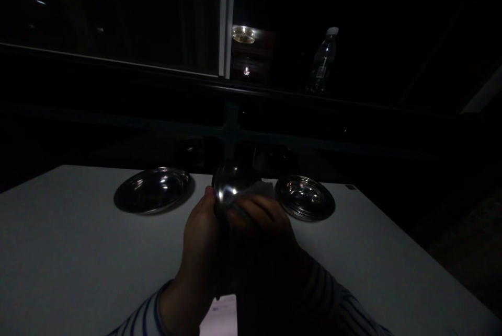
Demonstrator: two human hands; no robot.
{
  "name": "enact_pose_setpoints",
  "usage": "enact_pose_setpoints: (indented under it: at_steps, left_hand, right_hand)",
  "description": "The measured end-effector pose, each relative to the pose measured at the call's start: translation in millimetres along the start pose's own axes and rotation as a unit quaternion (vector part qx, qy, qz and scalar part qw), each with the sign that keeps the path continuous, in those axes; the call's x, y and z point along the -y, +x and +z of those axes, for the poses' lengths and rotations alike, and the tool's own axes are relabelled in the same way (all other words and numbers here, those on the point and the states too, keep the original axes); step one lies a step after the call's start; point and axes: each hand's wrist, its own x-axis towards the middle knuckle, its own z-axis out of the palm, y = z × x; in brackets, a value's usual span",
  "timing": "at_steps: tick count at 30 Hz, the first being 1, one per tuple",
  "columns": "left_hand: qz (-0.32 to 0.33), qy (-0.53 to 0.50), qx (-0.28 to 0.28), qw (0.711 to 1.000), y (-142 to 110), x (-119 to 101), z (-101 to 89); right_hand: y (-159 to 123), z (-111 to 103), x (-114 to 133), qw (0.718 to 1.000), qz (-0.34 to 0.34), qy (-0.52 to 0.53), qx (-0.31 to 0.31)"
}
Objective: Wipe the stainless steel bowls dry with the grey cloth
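A shiny metal dish (231,176) is held up over the white table between my hands. My left hand (202,236) grips its left edge, with the thumb along the rim. My right hand (262,226) presses a thin pale cloth or tissue (263,188) against the dish's surface, fingers bent over it. Much of the dish's lower part is hidden behind my hands. To the left lies a wide metal plate (152,192). Right of my hands is a small stack of metal plates (305,198).
The white table (78,263) reaches to both sides. A lit pale rectangle (221,317), perhaps a screen, shows below my wrists. Beyond the table, a clear bottle (323,61) stands by the window frame (226,17). The room is very dark.
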Motion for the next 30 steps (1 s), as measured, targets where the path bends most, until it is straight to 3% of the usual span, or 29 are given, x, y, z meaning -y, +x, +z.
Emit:
enact_pose_setpoints:
  at_steps: [4,12,20,22,24,27,30]
  left_hand:
    - [0.044,0.074,-0.044,0.995,3.2,-3.4,-4.2]
    - [0.075,0.165,0.005,0.983,7.9,-0.7,-6.2]
    - [0.232,0.304,0.084,0.92,4.9,3.4,-18.7]
    - [0.205,0.264,0.083,0.939,7.7,5.1,-18.6]
    - [0.126,0.192,0.054,0.972,10.8,5.1,-15.8]
    - [0.065,0.149,0.011,0.987,11.8,1.8,-10.9]
    - [0.067,0.173,0.005,0.983,8.8,-1.0,-9.1]
  right_hand:
    - [1.4,-1.0,0.1,0.999,-0.043,0.014,-0.004]
    - [0.9,-0.1,-0.1,0.997,-0.072,-0.007,-0.032]
    - [10.5,-11.3,-4.4,0.995,0.091,0.025,-0.041]
    - [8.3,-9.3,-3.3,0.997,0.068,0.026,-0.039]
    - [3.9,-5.2,-0.1,0.999,0.014,0.024,-0.032]
    - [0.0,-1.4,5.3,0.999,-0.037,0.022,-0.026]
    - [3.1,-5.5,6.5,0.999,0.015,-0.001,-0.029]
